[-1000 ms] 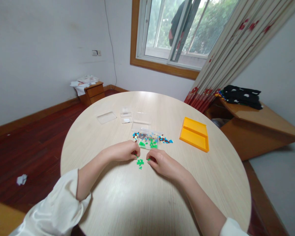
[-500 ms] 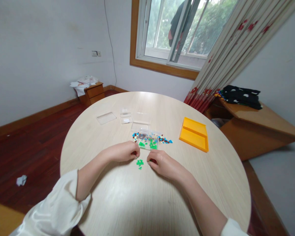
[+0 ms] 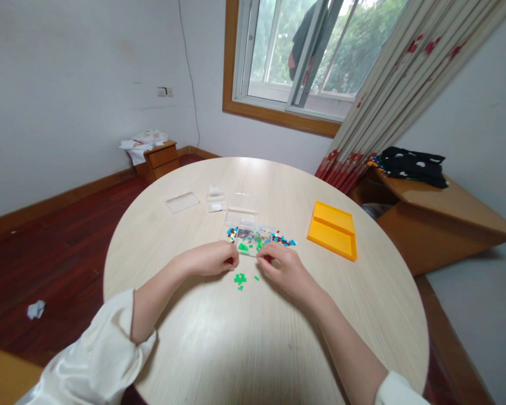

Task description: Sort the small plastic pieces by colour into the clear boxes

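A small cluster of green bricks (image 3: pixel 240 279) lies on the round wooden table (image 3: pixel 219 337) between my hands. My left hand (image 3: pixel 214 259) rests curled just left of it, fingertips pinched together; what they hold is hidden. My right hand (image 3: pixel 283 266) has its fingers bent and pinched over the near edge of a clear tray (image 3: pixel 253 241) filled with green, blue and brown bricks. Whether its fingers hold a brick is too small to see. More loose small bricks (image 3: pixel 284 241) lie right of the tray.
An orange tray (image 3: pixel 333 229) sits to the right. Clear plastic lids and boxes (image 3: pixel 216 201) lie farther back, with a flat clear lid (image 3: pixel 183 202) at the left. A wooden desk (image 3: pixel 438 214) with dark cloth stands beyond the table, a curtain and window behind.
My right hand has moved up from beside the green cluster to the clear tray's near edge. My left hand has stayed almost still.
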Motion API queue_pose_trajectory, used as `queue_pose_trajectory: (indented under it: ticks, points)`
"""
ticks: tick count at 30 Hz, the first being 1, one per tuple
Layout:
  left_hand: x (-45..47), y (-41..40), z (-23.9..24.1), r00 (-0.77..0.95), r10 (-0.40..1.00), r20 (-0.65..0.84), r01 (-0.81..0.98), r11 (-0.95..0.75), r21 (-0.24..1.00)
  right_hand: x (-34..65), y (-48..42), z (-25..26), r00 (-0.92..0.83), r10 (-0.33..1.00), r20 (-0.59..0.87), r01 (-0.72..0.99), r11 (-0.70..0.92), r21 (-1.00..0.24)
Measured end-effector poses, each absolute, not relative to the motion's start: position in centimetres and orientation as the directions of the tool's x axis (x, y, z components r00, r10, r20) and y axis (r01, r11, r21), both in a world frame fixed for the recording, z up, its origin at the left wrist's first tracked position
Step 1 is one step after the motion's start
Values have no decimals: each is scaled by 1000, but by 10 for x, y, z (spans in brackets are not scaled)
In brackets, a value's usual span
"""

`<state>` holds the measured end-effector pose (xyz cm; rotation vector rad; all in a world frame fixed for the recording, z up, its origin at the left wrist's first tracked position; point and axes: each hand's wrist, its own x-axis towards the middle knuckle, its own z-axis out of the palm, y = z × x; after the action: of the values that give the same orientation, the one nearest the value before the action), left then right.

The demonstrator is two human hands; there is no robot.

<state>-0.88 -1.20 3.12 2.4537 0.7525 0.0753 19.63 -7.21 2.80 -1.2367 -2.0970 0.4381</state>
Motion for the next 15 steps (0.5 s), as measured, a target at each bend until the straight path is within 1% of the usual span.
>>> queue_pose_trajectory:
  ticks: [2, 3, 6, 12, 15]
  points:
    - [-9, -12, 33, 833, 542, -111, 507, -668, 545, 197, -68, 24, -224, 848, 480, 642, 499, -582]
    - [-9, -12, 34, 832, 544, -108, 506, -663, 552, 198, -66, 21, -174, 841, 513, 644, 491, -587]
    - [-9, -14, 37, 833, 544, -99, 490, -644, 588, 200, -60, 14, -102, 831, 548, 674, 463, -576]
    - [-8, -15, 39, 829, 546, -120, 478, -582, 658, 203, -61, 13, -181, 822, 541, 699, 494, -517]
    - [-11, -13, 39, 835, 541, -105, 449, -558, 698, 200, -70, 23, -289, 834, 470, 681, 524, -511]
